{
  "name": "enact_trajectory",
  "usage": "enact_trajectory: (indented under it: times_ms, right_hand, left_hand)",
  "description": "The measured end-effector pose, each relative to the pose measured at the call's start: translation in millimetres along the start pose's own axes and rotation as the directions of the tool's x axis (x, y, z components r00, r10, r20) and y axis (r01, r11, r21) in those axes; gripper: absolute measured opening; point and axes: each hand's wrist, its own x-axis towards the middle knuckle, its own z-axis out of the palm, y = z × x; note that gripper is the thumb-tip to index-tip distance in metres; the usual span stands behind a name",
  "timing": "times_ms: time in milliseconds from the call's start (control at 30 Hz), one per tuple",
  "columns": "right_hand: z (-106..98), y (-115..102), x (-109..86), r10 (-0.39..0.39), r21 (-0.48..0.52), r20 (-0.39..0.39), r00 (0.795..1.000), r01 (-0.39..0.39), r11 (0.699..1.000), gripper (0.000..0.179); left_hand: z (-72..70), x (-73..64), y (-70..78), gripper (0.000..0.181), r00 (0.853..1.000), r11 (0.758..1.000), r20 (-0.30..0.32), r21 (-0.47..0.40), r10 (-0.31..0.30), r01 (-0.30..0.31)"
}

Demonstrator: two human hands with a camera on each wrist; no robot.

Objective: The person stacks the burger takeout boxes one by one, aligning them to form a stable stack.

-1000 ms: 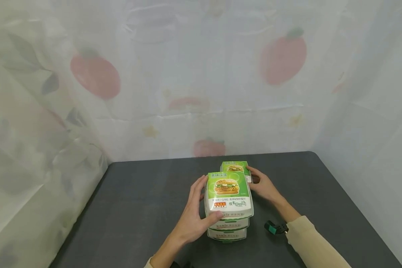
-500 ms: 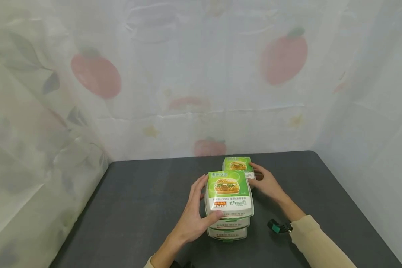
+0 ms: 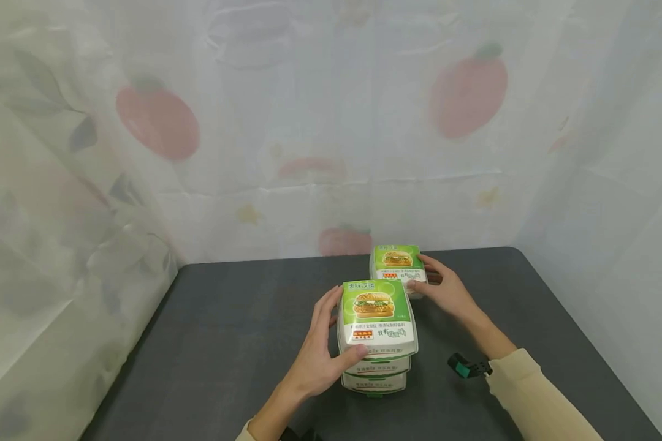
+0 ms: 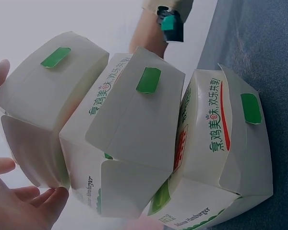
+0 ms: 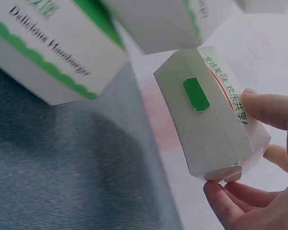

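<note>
Three white-and-green hamburger boxes stand in a stack in the middle of the head view. My left hand (image 3: 315,361) holds the top box (image 3: 377,315), thumb at its front and fingers along its left side. Under it, the left wrist view shows the middle box (image 4: 139,124) and the bottom box (image 4: 206,120), which sits on the table. Behind the stack, my right hand (image 3: 451,295) grips another hamburger box (image 3: 398,260) by its right side. In the right wrist view that box (image 5: 201,124) is pinched between thumb and fingers. The stack hides part of it from the head camera.
The dark grey table (image 3: 243,343) has its far edge just behind the right hand's box. A pale curtain with a fruit print (image 3: 320,122) hangs beyond it and along both sides. A wrist strap (image 3: 469,366) shows below the right forearm.
My right hand has moved its hamburger box back and slightly right, away from the stack, and more of its top shows now. My left hand and the stack have stayed put.
</note>
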Motion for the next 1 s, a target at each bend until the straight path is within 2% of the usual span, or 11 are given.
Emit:
enact_trajectory:
  times_ms: [667,1000]
  right_hand:
    - [-31.8,-47.8,-2.6,-0.051,0.038,-0.054,0.997,0.053,0.998,0.081]
    - [-46.1,-70.3,-14.8,-0.091,0.051,-0.09,0.992,0.096,0.994,0.076]
  left_hand:
    - [0.8,0.6,1.4,0.094,1.0,1.0,-0.006,-0.001,0.0,0.0]
    - [1.9,-0.5,1.3,0.094,1.0,1.0,-0.005,0.006,0.005,-0.005]
